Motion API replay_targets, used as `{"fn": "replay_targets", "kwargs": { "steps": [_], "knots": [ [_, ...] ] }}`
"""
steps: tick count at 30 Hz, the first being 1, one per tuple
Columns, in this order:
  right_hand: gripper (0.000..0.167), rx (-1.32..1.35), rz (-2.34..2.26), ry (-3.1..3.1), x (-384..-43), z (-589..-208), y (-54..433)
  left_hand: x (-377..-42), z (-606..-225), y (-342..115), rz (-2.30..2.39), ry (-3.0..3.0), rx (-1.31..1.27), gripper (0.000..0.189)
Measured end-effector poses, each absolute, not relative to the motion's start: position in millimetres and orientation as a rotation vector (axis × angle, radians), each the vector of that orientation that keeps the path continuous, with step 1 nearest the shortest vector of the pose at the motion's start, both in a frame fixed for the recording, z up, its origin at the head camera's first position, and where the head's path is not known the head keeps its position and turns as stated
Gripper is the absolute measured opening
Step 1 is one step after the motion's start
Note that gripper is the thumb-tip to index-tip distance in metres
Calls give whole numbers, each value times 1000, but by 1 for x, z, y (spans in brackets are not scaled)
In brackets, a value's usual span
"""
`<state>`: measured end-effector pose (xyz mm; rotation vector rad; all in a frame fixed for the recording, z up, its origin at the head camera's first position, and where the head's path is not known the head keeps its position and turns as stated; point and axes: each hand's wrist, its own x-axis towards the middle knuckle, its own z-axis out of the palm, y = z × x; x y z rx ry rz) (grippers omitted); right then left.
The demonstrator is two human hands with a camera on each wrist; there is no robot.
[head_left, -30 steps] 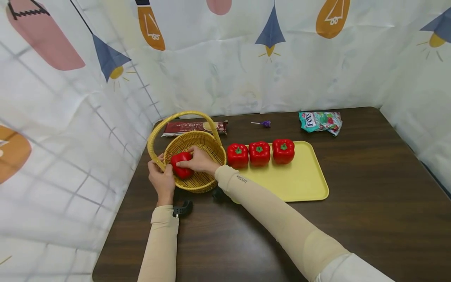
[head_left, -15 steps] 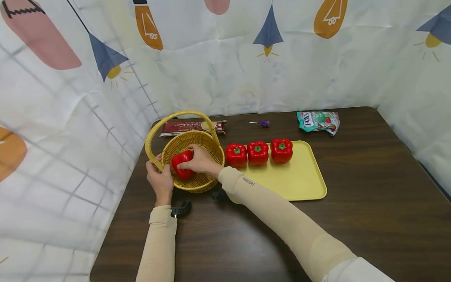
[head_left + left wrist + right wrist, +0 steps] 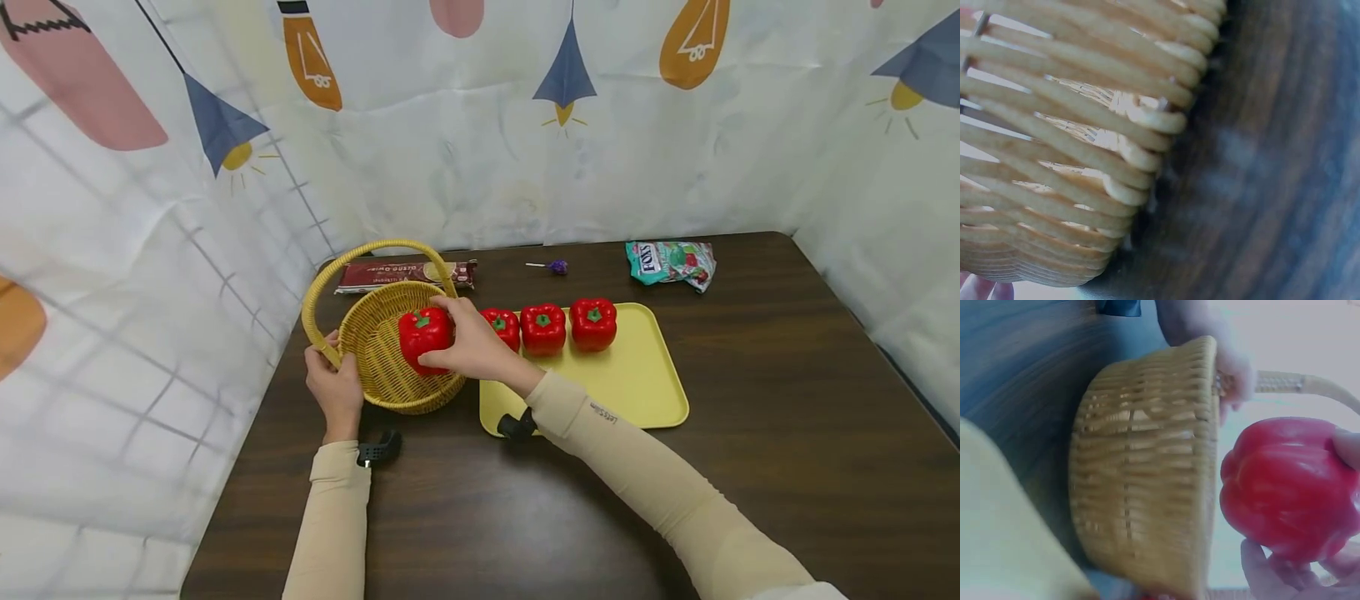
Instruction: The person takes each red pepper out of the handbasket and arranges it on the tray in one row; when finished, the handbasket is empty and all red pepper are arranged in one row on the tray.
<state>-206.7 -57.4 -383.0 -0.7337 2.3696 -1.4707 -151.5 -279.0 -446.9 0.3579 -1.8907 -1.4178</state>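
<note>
A yellow wicker basket (image 3: 386,379) with a tall arched handle stands on the left of the table. My left hand (image 3: 337,392) grips its left side where the handle meets the rim; the woven wall (image 3: 1060,131) fills much of the left wrist view. Thumb and fingers of my right hand (image 3: 480,343) hold a red bell pepper (image 3: 422,335), green stem up. In the right wrist view this bell pepper (image 3: 1291,487) is above the basket's rim. Three more red bell peppers (image 3: 543,330) sit in a row on a yellow tray (image 3: 637,387), the leftmost partly behind my right hand.
Behind the basket lies a dark red biscuit packet (image 3: 375,276). A purple-wrapped lollipop (image 3: 557,267) and a green FOX'S sweets bag (image 3: 671,263) lie along the table's back edge. Patterned white curtains hang behind and to the left.
My right hand has lifted the bell pepper up from inside the basket and carried it right toward the basket's right rim. My left hand keeps its grip on the basket.
</note>
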Motion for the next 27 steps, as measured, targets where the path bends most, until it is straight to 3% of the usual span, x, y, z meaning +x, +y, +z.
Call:
{"fn": "replay_targets", "kwargs": {
  "steps": [8,27],
  "knots": [
    [78,-703,-1587,2418,-198,-381,-4,-152,-449,-279,-1416,-1899,362,28],
    [81,-606,-1812,2443,-204,-367,102,-154,-450,-281,-1446,-1896,359,30]
  ]
}}
